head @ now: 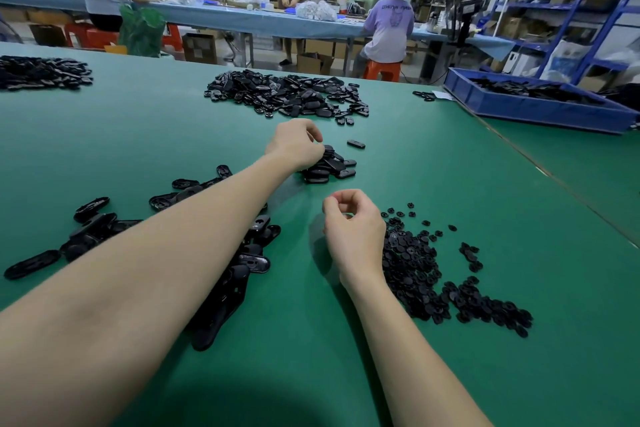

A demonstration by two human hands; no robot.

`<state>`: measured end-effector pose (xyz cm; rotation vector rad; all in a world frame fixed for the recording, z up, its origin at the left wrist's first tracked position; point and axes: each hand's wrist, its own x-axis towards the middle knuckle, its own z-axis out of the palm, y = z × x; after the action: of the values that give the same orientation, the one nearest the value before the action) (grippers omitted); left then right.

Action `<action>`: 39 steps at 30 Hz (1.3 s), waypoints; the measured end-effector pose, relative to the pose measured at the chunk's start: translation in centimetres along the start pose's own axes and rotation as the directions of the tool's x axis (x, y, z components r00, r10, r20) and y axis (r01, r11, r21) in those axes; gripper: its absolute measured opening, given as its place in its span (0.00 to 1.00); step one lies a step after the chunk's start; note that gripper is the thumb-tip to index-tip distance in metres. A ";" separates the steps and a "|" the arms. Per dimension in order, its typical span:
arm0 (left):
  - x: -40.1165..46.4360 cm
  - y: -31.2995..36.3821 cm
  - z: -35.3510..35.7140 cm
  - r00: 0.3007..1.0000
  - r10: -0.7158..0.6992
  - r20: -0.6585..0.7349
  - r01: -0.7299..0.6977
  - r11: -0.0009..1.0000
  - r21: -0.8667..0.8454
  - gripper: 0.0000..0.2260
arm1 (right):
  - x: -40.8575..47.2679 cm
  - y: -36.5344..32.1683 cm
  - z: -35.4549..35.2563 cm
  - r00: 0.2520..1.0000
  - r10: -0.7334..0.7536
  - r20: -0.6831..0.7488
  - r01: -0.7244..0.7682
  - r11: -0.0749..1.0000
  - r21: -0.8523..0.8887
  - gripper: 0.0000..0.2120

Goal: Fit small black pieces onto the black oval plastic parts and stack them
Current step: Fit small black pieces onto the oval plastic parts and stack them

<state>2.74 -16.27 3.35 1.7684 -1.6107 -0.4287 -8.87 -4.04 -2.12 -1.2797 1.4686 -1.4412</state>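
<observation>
The green table (pixel 311 357) held everything, so each place here is told from the right hand (pixel 353 236), which sat near the middle.

The right hand hung just above the table with its fingers curled in. Its thumb and first finger seemed to meet, maybe on a small piece, but I could not tell if anything was between them. Just to the right of it lay the heap of small black round plastic pieces (pixel 433 270), close by, likely so the hand could pick one with hardly any reach.

To the left of the right hand lay the loose black oval plastic parts (pixel 239 263), open side up, waiting for their pieces. The left arm stretched across over them.

A little beyond the right hand, the left hand (pixel 294 146) had its fingers bent down onto the top of a small stack of finished black oval parts (pixel 329 166). It looked as if it was setting one on the stack. One single oval part (pixel 356 144) lay just past that stack.

Farther off sat a big pile of black oval parts (pixel 287 94). Far to the right stood a blue plastic tray (pixel 526 107) with more black parts.
</observation>
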 end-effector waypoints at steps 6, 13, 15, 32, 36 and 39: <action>-5.7 -1.2 -2.6 0.993 0.047 0.109 -0.018 0.968 -0.249 0.03 | 0.0 0.1 -0.1 1.000 -0.015 0.005 0.015 1.000 -0.025 0.04; -8.5 -2.5 -7.1 0.913 0.120 0.390 -0.167 0.982 0.087 0.04 | -0.1 0.2 -0.2 0.997 -0.044 0.058 0.049 0.994 -0.100 0.03; -8.7 -3.0 -7.9 0.917 0.075 0.391 -0.178 0.956 0.233 0.04 | -0.1 0.2 -0.1 0.996 -0.047 0.078 0.056 0.990 -0.127 0.03; -9.8 -2.7 -7.8 0.889 0.091 0.449 -0.151 0.984 0.099 0.09 | -0.3 -0.7 -0.3 0.981 0.027 0.192 0.002 0.989 -0.146 0.04; -10.4 -1.6 -7.0 0.896 0.145 0.420 -0.072 0.980 -0.185 0.05 | 0.8 -2.1 -1.9 0.932 0.165 0.322 -0.171 0.985 -0.010 0.05; -10.6 -1.1 -5.7 0.910 0.103 0.403 0.086 0.901 -0.424 0.04 | 2.2 -2.9 -4.1 0.925 0.162 0.343 -0.110 0.980 -0.166 0.05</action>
<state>5.47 -4.50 4.42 1.3817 -1.6349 -1.1357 -12.88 -4.63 1.61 -1.4100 1.4004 -0.9648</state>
